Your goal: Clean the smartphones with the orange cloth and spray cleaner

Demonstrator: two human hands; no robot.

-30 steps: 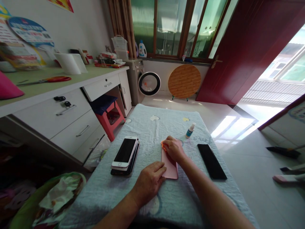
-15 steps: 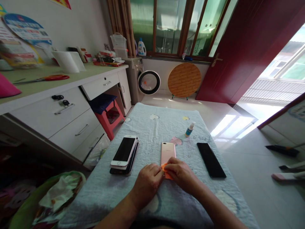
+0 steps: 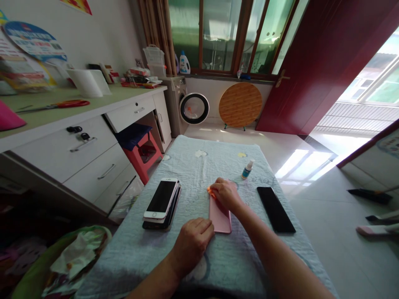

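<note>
A pink smartphone point(image 3: 220, 220) lies back side up on the cloth-covered table in front of me. My right hand point(image 3: 225, 194) is closed on a small orange cloth point(image 3: 211, 192) and presses it at the phone's far end, covering much of the back. At the near left corner of the phone, my left hand point(image 3: 195, 241) has its fingers curled, the tips against the edge. To the left, a white smartphone point(image 3: 162, 198) rests screen up on a dark phone point(image 3: 160, 225). A black smartphone point(image 3: 276, 209) lies at the right, and a small spray bottle point(image 3: 247, 169) stands beyond it.
A pale blue quilted cloth point(image 3: 199, 174) covers the table. On the left are a desk point(image 3: 102, 99) with scissors point(image 3: 62, 104) and paper rolls, a red stool point(image 3: 145, 160) and a lined bin point(image 3: 77, 253). A washing machine point(image 3: 174, 95) with its door open is behind.
My right hand has slid the orange cloth from the phone's near end up to its far end. My left hand stays by the near left corner, slightly lower.
</note>
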